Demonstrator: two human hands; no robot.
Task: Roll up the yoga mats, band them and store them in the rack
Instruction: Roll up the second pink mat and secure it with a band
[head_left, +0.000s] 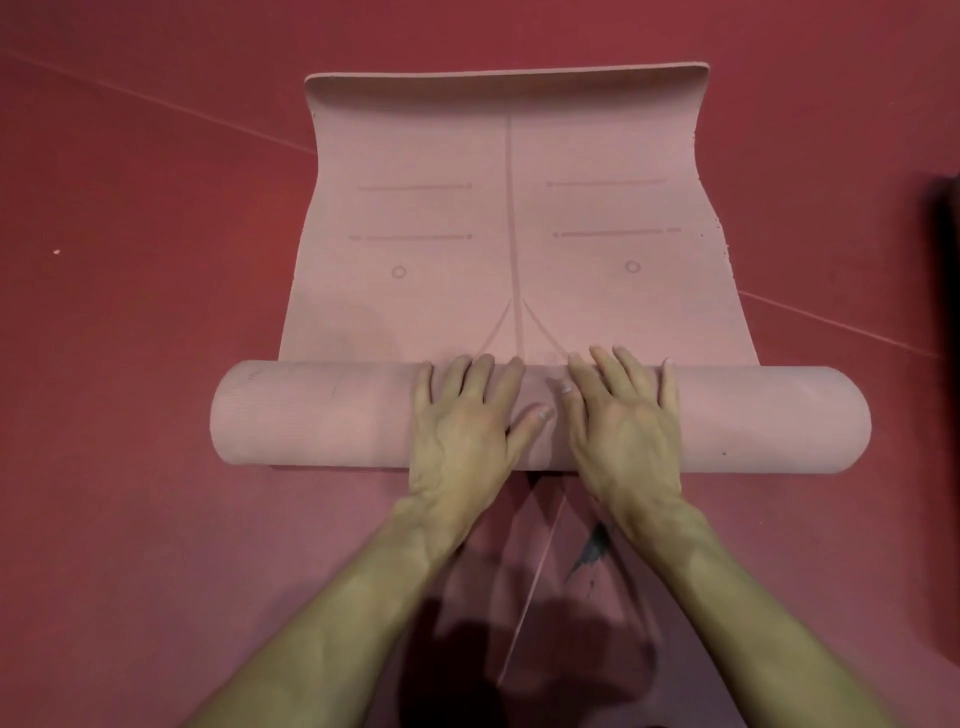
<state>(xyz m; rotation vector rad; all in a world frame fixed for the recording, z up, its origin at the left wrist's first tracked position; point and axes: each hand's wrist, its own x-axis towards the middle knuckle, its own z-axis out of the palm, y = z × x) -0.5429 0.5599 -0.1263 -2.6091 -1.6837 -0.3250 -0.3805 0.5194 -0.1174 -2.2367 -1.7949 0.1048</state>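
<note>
We see a pink yoga mat (514, 228) partly rolled on a red floor (130, 312). The rolled portion (322, 415) lies crosswise nearest the person; the flat remainder stretches away from it, and the far edge (506, 78) curls upward, which we take to be a set from previous rolling. Printed alignment lines run down the flat surface, the centre line meeting the roll between the two hands.

The left hand (467, 421) and right hand (623, 415) lie side by side on top of the roll near its middle, palms down, fingers spread and extended over the far side towards the flat sheet. Neither hand closes around anything; both press open and flat. We judge this placement to serve two ends: downward pressure keeps the coil tight, and a central, symmetrical position should drive the roll straight along the centre line, so that the ends stay flush.

The roll's two ends project well beyond the hands and appear even. A dark object (945, 364) at the right edge cannot be identified. No band or rack is in view, so we judge banding and storage to be not yet done.
</note>
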